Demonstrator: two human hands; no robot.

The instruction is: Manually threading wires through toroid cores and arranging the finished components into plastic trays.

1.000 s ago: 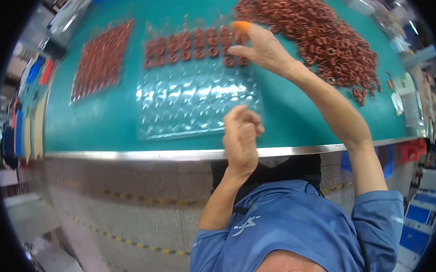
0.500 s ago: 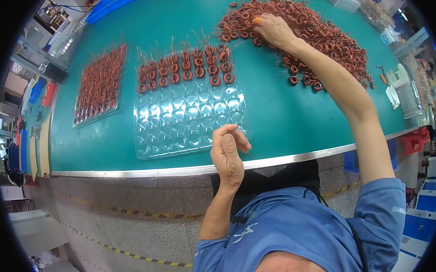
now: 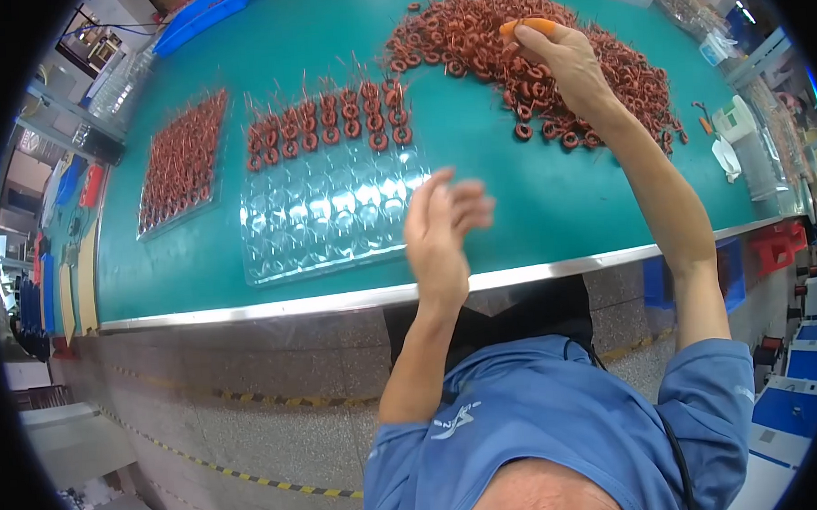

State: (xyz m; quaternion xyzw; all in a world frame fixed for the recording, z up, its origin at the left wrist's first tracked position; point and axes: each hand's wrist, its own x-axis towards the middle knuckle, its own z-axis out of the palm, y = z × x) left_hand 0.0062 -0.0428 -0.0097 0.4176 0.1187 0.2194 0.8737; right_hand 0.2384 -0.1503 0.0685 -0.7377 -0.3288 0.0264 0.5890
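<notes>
Over the large heap of copper-wound ring coils (image 3: 481,38) at the back right is my right hand (image 3: 564,61). Orange covers wrap some of its fingers, and thumb and fingers are pinched together; what they hold, if anything, cannot be made out against the coils. My left hand (image 3: 439,231), slightly blurred, hovers beside the right edge of a clear plastic tray (image 3: 322,250), fingers apart and nothing in them. In that tray's far rows stand several coils (image 3: 330,122) with their wire ends up; its nearer pockets show no coils.
A second clear tray (image 3: 143,232), packed with coils, lies to the left on the green table (image 3: 516,218). At the far left back is a blue bin (image 3: 202,20). Pliers-like tools (image 3: 703,119) and a white container (image 3: 738,117) stand at the right edge.
My right hand has shifted right and lifted slightly over the heap. My left hand has moved up and right, its fingers spreading. The whole view has shifted a little.
</notes>
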